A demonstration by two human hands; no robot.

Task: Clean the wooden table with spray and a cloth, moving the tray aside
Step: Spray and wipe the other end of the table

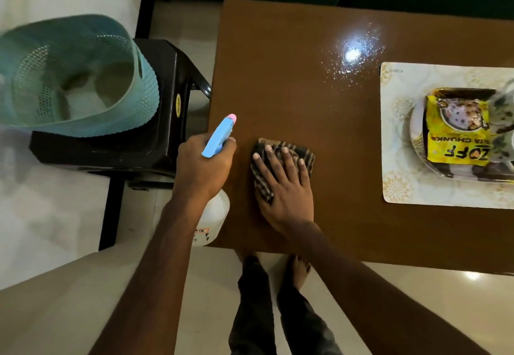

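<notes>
Fingers point(288, 164) of the right hand point(283, 190) lie straight and spread a little, pressing flat on a dark striped cloth point(307, 157). The cloth is folded into a small pad and sits on the near left part of the brown wooden table point(292, 90).

Next to it, the left hand point(203, 165) has its fingers curled tight round the neck of a white plastic spray bottle with a blue and pink top point(218, 138). The bottle is held at the table's left edge, and its pink tip points away over the wood. The two hands are close but do not touch.

Farther up the table, a wet patch of tiny drops point(353, 57) shines in the light (it is well apart from the cloth).

At the right side of the table lies a pale flat tray with a gold flower pattern point(400, 132). A yellow food packet point(456, 138) rests on it. The tray runs out of the picture on the right.

Left of the table stands a black plastic stool point(155, 138) with a blue-green plastic basket full of small holes point(78, 76) on top. Below the table edge, the person's bare feet point(299, 268) stand on a pale shiny floor point(208, 285).
</notes>
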